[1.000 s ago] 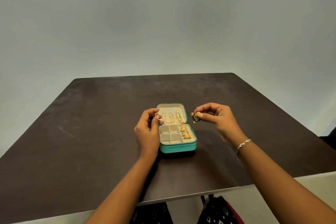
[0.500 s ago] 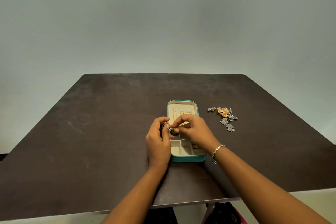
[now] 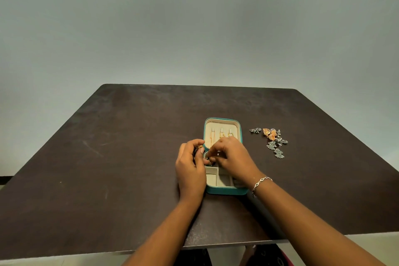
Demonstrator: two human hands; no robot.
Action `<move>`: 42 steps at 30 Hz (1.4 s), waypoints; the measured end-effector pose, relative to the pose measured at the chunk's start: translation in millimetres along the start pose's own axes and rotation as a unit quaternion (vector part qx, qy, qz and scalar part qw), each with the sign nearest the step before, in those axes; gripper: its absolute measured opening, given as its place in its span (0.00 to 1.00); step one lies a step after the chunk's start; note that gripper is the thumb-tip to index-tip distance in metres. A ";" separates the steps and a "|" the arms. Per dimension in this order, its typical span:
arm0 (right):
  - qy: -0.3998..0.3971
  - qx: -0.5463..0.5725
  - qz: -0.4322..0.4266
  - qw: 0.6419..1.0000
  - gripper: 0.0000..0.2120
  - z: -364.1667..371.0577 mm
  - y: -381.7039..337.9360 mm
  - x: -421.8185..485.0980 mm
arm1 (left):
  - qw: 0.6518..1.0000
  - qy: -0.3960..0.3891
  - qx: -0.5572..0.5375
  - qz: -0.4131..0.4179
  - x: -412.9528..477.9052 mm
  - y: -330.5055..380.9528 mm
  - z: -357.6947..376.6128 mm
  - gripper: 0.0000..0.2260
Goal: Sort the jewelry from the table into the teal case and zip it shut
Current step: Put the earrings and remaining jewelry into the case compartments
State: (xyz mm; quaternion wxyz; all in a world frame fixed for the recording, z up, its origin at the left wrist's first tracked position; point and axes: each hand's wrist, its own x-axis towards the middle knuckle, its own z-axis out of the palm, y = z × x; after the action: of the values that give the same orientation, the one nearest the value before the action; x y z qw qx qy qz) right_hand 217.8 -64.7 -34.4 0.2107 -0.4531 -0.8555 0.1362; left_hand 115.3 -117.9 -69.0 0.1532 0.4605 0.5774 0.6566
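The teal case (image 3: 224, 190) lies open on the dark table (image 3: 129, 157), its cream lid (image 3: 221, 124) flat at the back with gold chains hanging from three hooks. My left hand (image 3: 191, 168) is at the case's left edge and pinches a small gold piece (image 3: 200, 148) at its fingertips. My right hand (image 3: 234, 158) reaches over the tray's back compartments and pinches a small dark-and-gold earring (image 3: 209, 160) there. The front compartments show cream lining. A pile of silver and orange jewelry (image 3: 272, 139) lies on the table to the right of the case.
A silver bracelet (image 3: 261, 181) is on my right wrist. The table's front edge (image 3: 151, 249) is near my elbows, with patterned dark fabric below it. A plain grey wall stands behind the table.
One second ago my right hand held the earring apart, to the right of the case; it has since moved left over the tray beside my left hand. The view shifted, showing the jewelry pile.
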 end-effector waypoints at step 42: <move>-0.103 -0.077 -0.109 0.986 0.08 -30.3 -4.4 10.6 | 0.998 -0.018 -0.046 -0.026 2.1 -6.3 -0.2 0.15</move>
State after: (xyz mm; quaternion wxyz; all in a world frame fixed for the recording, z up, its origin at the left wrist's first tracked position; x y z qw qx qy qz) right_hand 224.0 -57.1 -3.5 0.0993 -0.3552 -0.9249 0.0925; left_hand 111.9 -114.7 -73.8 0.2017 0.4496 0.5558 0.6695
